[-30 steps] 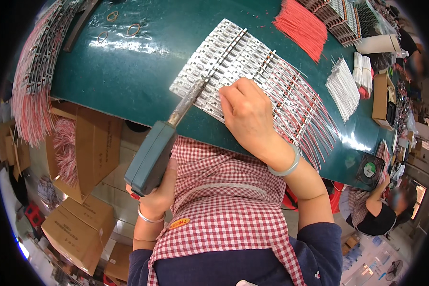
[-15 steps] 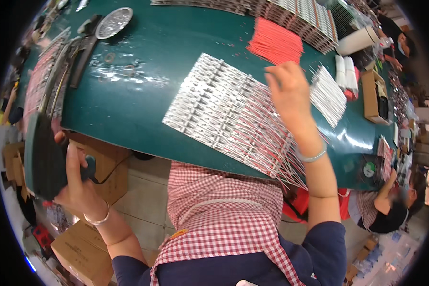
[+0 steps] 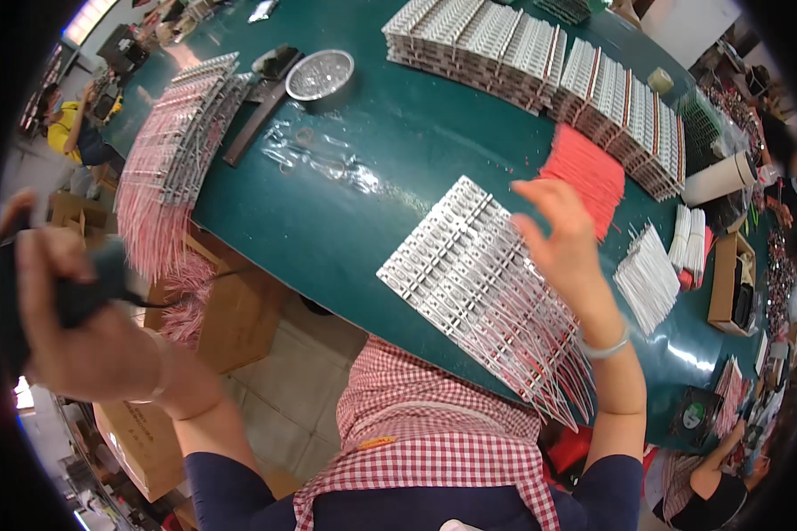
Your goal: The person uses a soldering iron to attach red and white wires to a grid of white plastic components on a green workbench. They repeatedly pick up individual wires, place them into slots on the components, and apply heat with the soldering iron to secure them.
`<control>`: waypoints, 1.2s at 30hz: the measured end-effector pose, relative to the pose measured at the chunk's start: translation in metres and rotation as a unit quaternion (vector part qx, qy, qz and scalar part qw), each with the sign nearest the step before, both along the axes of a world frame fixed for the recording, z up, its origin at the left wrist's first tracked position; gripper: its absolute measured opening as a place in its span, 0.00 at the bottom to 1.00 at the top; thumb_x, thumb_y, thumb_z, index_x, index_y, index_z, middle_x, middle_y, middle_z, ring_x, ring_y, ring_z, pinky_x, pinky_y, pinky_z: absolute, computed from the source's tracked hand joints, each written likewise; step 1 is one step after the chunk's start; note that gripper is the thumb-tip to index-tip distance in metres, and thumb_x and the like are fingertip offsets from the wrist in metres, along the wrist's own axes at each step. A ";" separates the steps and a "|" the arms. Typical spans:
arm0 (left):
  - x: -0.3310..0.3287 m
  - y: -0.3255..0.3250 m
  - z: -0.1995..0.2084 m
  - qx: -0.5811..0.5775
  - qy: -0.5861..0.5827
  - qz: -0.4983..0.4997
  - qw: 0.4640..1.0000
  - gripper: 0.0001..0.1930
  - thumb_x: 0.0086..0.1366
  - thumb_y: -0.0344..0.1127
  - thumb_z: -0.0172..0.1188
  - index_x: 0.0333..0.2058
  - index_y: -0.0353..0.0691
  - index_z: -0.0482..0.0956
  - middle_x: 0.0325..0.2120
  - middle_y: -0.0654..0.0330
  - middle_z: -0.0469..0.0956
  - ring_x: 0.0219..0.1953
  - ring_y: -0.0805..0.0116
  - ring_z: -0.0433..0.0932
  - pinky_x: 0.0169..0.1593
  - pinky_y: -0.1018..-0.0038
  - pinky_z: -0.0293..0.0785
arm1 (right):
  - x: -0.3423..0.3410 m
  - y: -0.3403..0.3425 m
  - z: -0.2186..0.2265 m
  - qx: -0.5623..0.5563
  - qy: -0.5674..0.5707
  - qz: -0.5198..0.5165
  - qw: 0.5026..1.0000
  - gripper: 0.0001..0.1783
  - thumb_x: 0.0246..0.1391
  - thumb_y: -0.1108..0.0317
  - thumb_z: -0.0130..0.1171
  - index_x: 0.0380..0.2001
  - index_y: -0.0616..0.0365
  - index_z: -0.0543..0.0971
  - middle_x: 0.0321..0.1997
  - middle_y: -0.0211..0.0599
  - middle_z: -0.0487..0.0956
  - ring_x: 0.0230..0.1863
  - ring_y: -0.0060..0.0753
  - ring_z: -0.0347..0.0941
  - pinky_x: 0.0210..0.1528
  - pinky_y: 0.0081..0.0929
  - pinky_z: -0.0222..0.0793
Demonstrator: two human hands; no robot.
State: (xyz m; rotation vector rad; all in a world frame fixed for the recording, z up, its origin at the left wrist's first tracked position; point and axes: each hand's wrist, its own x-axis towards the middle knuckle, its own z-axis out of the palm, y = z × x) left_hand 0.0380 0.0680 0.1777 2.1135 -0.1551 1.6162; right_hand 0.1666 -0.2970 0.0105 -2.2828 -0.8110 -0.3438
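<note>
My left hand (image 3: 97, 345) is wrapped round a dark corded hand tool (image 3: 84, 292) at the far left, off the table's edge. Motion blurs it and the rim of the view cuts part of it off, so its exact kind does not show. Over the table hangs my right hand (image 3: 562, 234), empty, its thumb and fingers apart. Beneath and left of it lies a flat panel of joined silvery metal pieces (image 3: 452, 239). Thin red and white wires (image 3: 549, 354) run from the panel toward the table's near edge. Beyond the right hand is a pile of red wires (image 3: 589, 177).
White wires (image 3: 646, 279) lie to the right, near a cardboard box (image 3: 726, 288). Stacked metal panels (image 3: 478, 53) line the back. A metal bowl (image 3: 321, 75) stands beside a dark bar (image 3: 261, 124). Wired panels (image 3: 181, 133) hang over the left edge. Other people work around.
The view has swung left, showing more of the wired stack and the back panels. My left hand has lifted the dark tool away from that stack. My right hand stays over the panel, fingers spread wider.
</note>
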 end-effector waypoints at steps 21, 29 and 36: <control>-0.094 0.004 -0.253 0.003 0.506 0.269 0.819 0.13 0.61 0.32 0.59 0.45 0.37 0.78 0.53 0.45 0.73 0.56 0.46 0.71 0.58 0.57 0.69 | -0.093 0.040 0.064 0.373 0.357 0.194 0.834 0.22 0.51 0.83 0.59 0.52 0.70 0.75 0.51 0.43 0.78 0.51 0.34 0.76 0.56 0.32 0.72; -0.157 0.087 -0.392 0.079 0.828 0.196 0.519 0.11 0.59 0.33 0.60 0.37 0.37 0.85 0.39 0.47 0.84 0.43 0.52 0.84 0.43 0.58 0.81 | -0.107 0.029 0.062 0.350 0.356 0.201 0.843 0.23 0.54 0.76 0.60 0.53 0.73 0.73 0.54 0.47 0.76 0.50 0.36 0.76 0.57 0.37 0.71; -0.135 0.165 -0.215 0.221 0.759 0.229 0.569 0.08 0.53 0.26 0.59 0.33 0.34 0.83 0.34 0.44 0.82 0.40 0.46 0.82 0.42 0.58 0.80 | -0.116 0.029 0.056 0.368 0.347 0.198 0.840 0.23 0.53 0.76 0.61 0.53 0.72 0.74 0.55 0.48 0.75 0.51 0.37 0.76 0.57 0.38 0.72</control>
